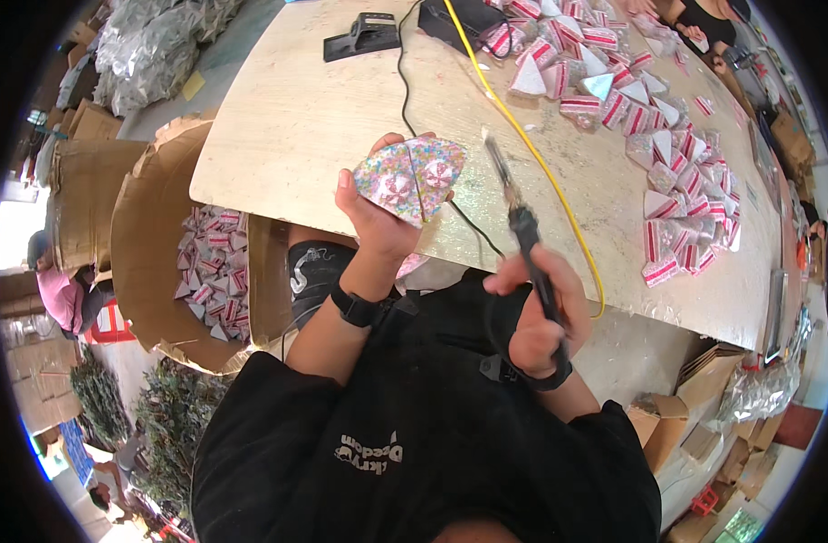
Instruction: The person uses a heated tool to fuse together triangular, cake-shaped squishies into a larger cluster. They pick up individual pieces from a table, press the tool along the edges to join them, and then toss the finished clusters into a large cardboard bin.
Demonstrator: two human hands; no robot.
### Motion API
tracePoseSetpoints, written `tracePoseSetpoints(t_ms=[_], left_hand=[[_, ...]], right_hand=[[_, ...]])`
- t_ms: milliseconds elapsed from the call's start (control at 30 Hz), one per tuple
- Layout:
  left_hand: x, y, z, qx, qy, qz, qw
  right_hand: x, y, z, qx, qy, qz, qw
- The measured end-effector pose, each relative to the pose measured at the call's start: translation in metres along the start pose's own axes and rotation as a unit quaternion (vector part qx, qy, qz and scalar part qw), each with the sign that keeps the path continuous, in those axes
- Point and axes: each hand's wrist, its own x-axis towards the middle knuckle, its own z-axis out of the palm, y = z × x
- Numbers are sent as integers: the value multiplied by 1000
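Observation:
My left hand (378, 213) is closed around a pair of toy cake slices (397, 181), raised just over the near edge of the table. Colourful sprinkles and red-and-white swirl candies cover their tops, and a dark line runs between the two. To the right, my right hand (550, 312) grips the black handle of a soldering iron (525, 231), or a tool much like one. Its metal tip points up and away over the table, apart from the slices. Some of the left fingers are hidden behind the slices.
Many wrapped cake slices (654, 149) are heaped on the table (296, 118) at the far right. A yellow cable (545, 167) and a black cord (405, 81) cross it. A black stand (364, 38) sits at the back. More slices fill a cardboard box (151, 235) on the left.

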Motion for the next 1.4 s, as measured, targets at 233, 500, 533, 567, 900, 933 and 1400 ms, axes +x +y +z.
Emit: tracePoseSetpoints(t_ms=[233, 500, 533, 567, 900, 933, 1400], left_hand=[[1, -4, -11, 14, 7, 34, 999], [-2, -10, -9, 100, -17, 53, 993], [-2, -9, -7, 116, -18, 57, 991], [-3, -9, -6, 116, -18, 56, 991], [-2, -9, -5, 128, -60, 75, 987], [-2, -9, -5, 129, -59, 77, 987], [-2, -9, -6, 123, -92, 48, 987]], right_hand=[[0, -10, 19, -108, 49, -9, 993], [9, -14, 8, -177, -56, -45, 982], [10, -15, 6, -194, -64, -56, 977], [10, -16, 5, -211, -72, -67, 973], [12, -14, 8, -211, -63, -81, 972], [12, -15, 8, -216, -65, -80, 971], [12, -12, 7, -221, -58, -98, 968]])
